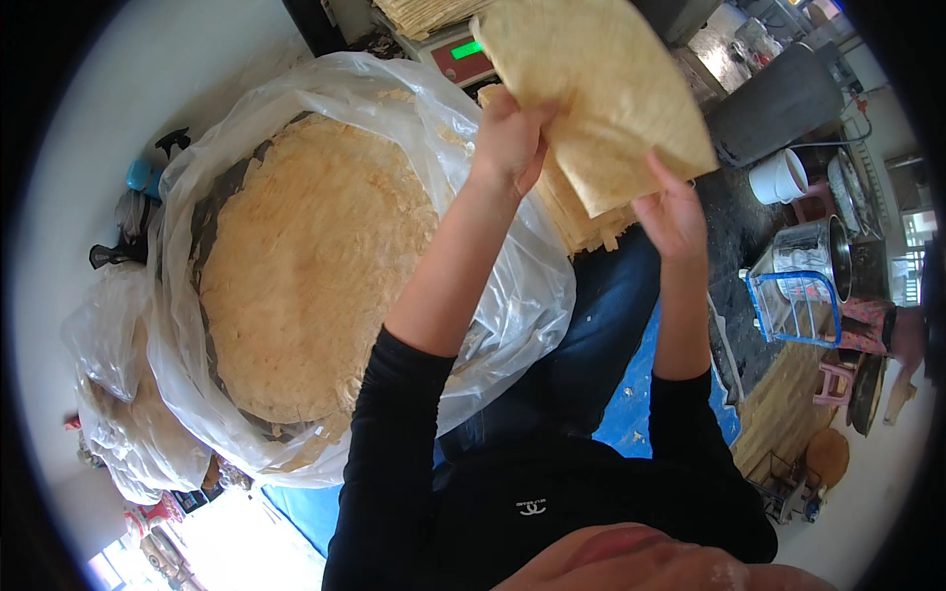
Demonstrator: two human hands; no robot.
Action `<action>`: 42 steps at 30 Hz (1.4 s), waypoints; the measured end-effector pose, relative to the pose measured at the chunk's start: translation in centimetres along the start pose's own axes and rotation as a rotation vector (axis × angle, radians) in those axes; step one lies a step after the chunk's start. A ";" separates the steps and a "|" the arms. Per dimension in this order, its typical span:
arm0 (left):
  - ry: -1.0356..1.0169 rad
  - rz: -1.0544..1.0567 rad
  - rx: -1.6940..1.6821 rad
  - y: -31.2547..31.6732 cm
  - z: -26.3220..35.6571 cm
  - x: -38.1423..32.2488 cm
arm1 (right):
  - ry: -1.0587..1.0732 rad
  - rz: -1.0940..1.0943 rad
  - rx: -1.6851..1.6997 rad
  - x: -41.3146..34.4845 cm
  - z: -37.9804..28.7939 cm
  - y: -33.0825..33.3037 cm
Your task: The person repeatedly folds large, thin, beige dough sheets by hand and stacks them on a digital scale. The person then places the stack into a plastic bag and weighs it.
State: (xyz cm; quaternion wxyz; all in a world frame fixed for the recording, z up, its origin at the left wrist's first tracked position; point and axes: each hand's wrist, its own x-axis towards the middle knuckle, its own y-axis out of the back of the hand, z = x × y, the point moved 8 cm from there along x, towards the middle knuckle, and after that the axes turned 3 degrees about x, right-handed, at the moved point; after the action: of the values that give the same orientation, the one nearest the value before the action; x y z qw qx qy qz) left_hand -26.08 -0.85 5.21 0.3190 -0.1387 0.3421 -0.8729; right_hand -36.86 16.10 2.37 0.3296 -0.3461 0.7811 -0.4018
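Note:
A folded sheet of thin flatbread [613,81] is held up in both my hands, slightly blurred. My left hand [508,140] grips its near left edge. At the lower right corner, the thumb of my right hand [674,210] lies on top while the other fingers are partly hidden behind the sheet. Below it, a stack of folded flatbreads [580,218] is partly covered by the sheet and my hands. To the left lies a broad pile of large round flatbreads [310,273], surrounded by an opened clear plastic bag [517,295].
A digital scale [457,66] with a lit display carries more folded flatbreads [429,16] at the back. A spray bottle [144,176] stands by the left wall. On the right are a grey cylinder [776,107], a white bucket [778,177], a metal pot [809,251] and a blue-framed cart [794,306].

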 end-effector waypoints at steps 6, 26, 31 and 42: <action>0.086 0.174 0.159 6.2 -7.1 0.1 | 0.030 0.066 -0.013 0.9 2.7 6.6; -0.639 -0.296 1.208 -1.6 -6.4 -13.3 | 1.013 -0.019 -1.827 -6.0 -1.7 0.0; -0.317 0.070 1.489 11.6 1.5 -24.5 | 0.991 -0.322 -1.497 -10.4 8.8 -3.7; 0.254 0.153 2.199 19.2 5.7 -26.0 | 0.269 -0.835 -1.843 -10.6 27.9 -5.2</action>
State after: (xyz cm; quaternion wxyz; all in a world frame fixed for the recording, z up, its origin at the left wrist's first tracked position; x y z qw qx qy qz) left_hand 5.13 2.39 -4.37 0.2839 0.3318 -0.5811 -0.6868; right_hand -7.52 11.22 -3.48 -0.3219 -0.6619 0.6340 0.2374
